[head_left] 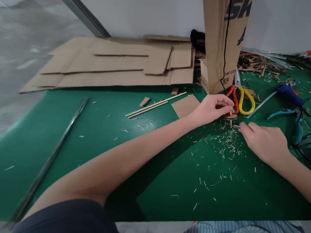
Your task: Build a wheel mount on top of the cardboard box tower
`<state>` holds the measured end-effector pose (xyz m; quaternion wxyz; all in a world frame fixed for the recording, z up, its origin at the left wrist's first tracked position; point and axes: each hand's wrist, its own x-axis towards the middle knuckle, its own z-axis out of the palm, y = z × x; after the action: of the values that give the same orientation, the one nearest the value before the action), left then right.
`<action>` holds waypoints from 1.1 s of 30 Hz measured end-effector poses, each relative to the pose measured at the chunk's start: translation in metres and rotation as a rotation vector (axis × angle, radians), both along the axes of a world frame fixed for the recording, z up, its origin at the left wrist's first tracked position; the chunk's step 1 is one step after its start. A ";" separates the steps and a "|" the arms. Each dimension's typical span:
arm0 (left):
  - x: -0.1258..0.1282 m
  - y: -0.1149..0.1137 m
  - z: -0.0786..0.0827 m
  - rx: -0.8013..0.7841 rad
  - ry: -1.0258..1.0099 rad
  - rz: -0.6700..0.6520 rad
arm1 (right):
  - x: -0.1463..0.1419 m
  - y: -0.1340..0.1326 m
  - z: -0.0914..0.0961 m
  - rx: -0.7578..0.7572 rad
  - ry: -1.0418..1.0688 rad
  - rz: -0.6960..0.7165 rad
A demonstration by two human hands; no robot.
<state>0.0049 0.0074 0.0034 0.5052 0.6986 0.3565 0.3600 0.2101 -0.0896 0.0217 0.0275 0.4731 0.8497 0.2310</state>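
My left hand point(213, 107) pinches a thin wooden stick point(231, 124) that passes through a small round brown disc point(230, 116). The stick's pale lower end points down at the table. My right hand point(265, 140) is closed on a small grey blade point(235, 126), whose tip sits beside the stick's end; its handle is hidden in my fingers. Pale shavings point(231, 143) lie scattered below both hands. Just beyond my left hand are scissors point(245, 100) with one red and one yellow handle. Left of it lies a square piece of cardboard point(185, 106).
Flat cardboard sheets point(116, 64) and a tall cardboard box point(218, 46) stand at the back. Two thin sticks point(156, 105) lie at the left. To the right are a blue glue gun point(290, 95), teal pliers point(298, 129) and black cables. A long dark strip point(57, 148) crosses the left side.
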 end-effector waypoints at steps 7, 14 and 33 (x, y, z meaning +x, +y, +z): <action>0.003 -0.002 0.001 0.006 -0.009 -0.004 | 0.000 0.016 0.002 0.024 0.006 0.027; 0.005 -0.003 0.001 0.000 -0.031 -0.008 | 0.003 0.013 0.007 -0.011 0.000 0.003; 0.011 -0.009 -0.001 -0.051 -0.046 0.021 | -0.001 0.003 0.004 -0.135 -0.014 -0.026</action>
<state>0.0157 -0.0012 0.0028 0.5272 0.6731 0.3612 0.3722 0.2095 -0.0861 0.0257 0.0683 0.4794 0.8570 0.1764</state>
